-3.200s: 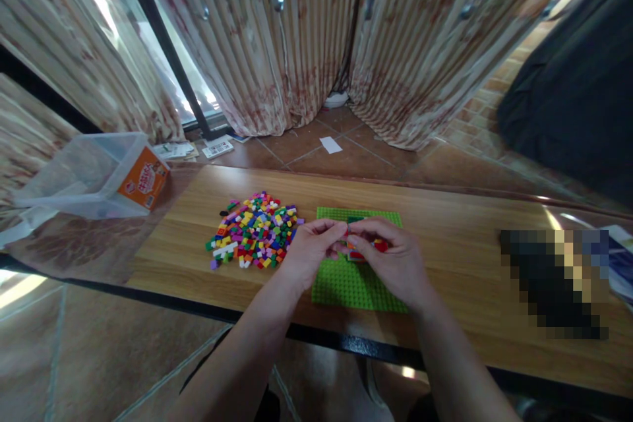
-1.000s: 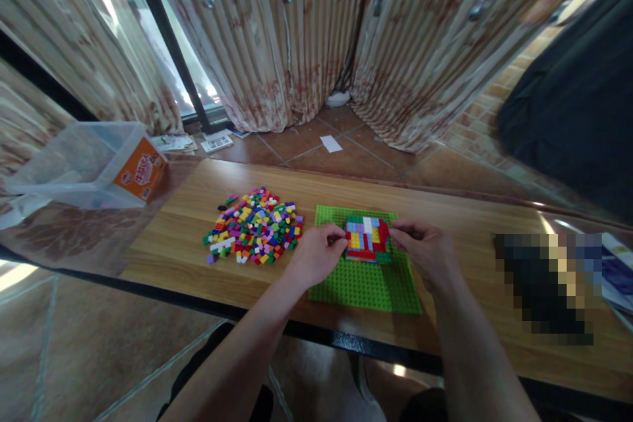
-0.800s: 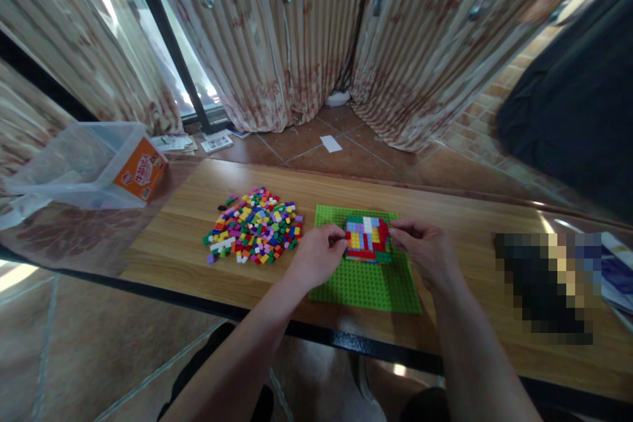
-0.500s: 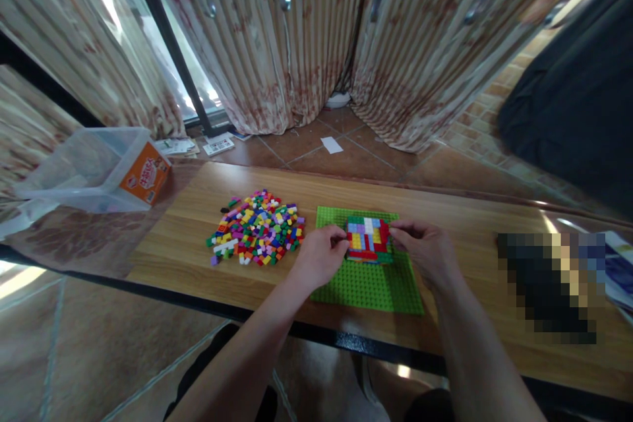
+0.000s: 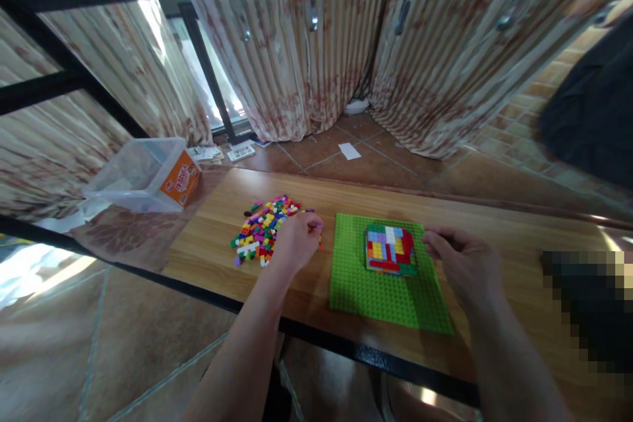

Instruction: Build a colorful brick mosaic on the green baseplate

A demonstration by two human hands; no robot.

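Observation:
A block of stacked toy bricks point(image 5: 389, 250) in red, yellow, white, lilac and green sits on the upper middle of a green baseplate point(image 5: 380, 306). My left hand point(image 5: 298, 241) is over the right side of a pile of loose bricks point(image 5: 260, 227), with thumb and fingers drawn together. A purple brick shows by its fingertips; whether they grip anything is hidden. Over the baseplate's right edge, to the right of the stacked bricks and apart from them, my right hand point(image 5: 462, 264) is in a pinch. Anything between its fingertips is too small to make out.
The pile and baseplate lie on a wooden table point(image 5: 208, 231) with a dark front edge. Beyond its left end stands a clear plastic bin point(image 5: 123, 175) with an orange label. A pixelated dark object point(image 5: 588, 303) lies at the right. Curtains hang behind.
My left hand has left the stacked bricks and moved left to the loose pile. My right hand has drawn slightly away from the stack's right side. The view has shifted left.

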